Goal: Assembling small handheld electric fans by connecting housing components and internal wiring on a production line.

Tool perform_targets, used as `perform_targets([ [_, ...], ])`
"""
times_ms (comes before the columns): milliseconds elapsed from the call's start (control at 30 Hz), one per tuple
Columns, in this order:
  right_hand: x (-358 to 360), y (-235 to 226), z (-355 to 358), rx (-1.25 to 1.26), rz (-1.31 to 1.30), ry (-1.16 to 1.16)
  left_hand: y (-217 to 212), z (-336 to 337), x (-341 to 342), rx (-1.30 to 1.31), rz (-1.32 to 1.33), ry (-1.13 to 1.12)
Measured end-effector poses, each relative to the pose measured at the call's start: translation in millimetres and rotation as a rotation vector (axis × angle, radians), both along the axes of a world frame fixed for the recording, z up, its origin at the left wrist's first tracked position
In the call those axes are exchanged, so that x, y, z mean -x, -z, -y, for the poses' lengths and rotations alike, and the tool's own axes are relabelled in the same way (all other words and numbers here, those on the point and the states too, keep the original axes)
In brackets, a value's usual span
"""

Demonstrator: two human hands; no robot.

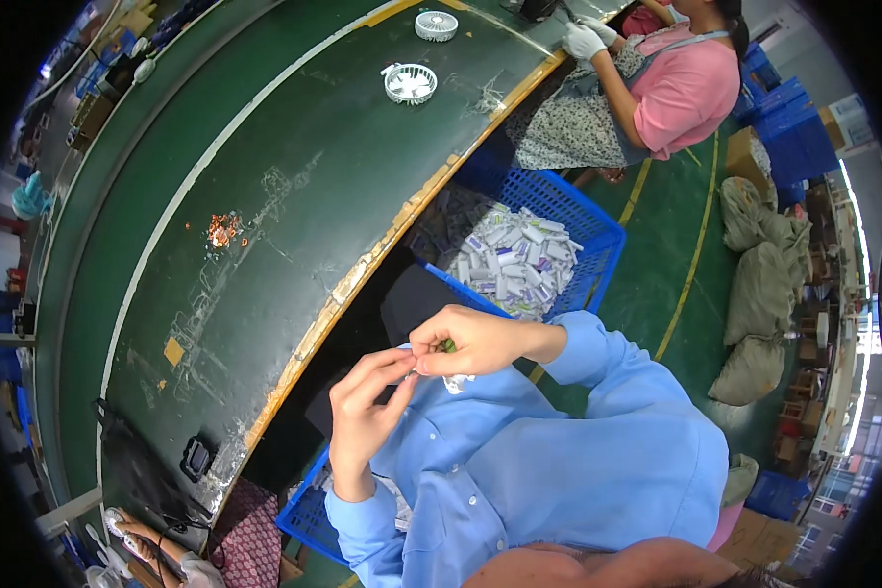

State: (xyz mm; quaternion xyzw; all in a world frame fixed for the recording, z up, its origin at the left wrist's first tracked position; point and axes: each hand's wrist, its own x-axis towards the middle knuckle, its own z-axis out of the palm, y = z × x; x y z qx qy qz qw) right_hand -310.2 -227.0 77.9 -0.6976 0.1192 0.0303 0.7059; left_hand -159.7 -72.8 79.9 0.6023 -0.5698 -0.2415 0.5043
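Note:
My left hand (365, 404) and my right hand (475, 339) meet in front of my body, over my lap, with their fingertips pinched together. Inside the curl of my right hand shows a small green piece (448, 346), mostly covered by the fingers. A crumpled-looking white bit (457, 383) peeks out just below that hand. Whatever lies between the touching fingertips is too small to make out. Nearest to my right hand stands a blue plastic basket (606, 257) heaped with small white rectangular pieces (519, 257), some marked purple or green.
The green worktable (294, 196) carries two white round fan parts (410, 84), a pile of coppery bits (223, 231) and a black plastic part (197, 458). Another blue basket (314, 524) stands at my left. A co-worker in pink (681, 98) sits at the far right; another person's hand (137, 534) shows lower left.

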Motion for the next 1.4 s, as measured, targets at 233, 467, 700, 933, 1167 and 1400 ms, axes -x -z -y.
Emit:
perform_targets([
  [233,0.1,10.2,-1.2,-0.233,0.008,0.068,13.5,11.9,25.1,0.22,0.338,-0.279],
  [467,82.8,26.5,57.7,-0.415,-0.032,0.124,28.6,-14.7,-22.4,0.106,-0.047,-0.522],
  [700,120.1,117.4,74.0,1.032,-0.53,0.286,10.4,1.7,-10.1,0.189,0.007,-0.419],
  [933,26.4,42.1,-4.7,0.454,0.275,0.337,-10.4,36.5,20.2,0.27,-0.033,-0.147],
  [1167,-5.9,53.4,8.9,0.604,0.341,0.496,14.7,29.5,-12.4,0.244,0.046,-0.373],
  [1400,-50.8,78.9,115.7,1.186,0.342,0.714,73.6,-0.5,-94.6,-0.123,0.388,-0.74],
])
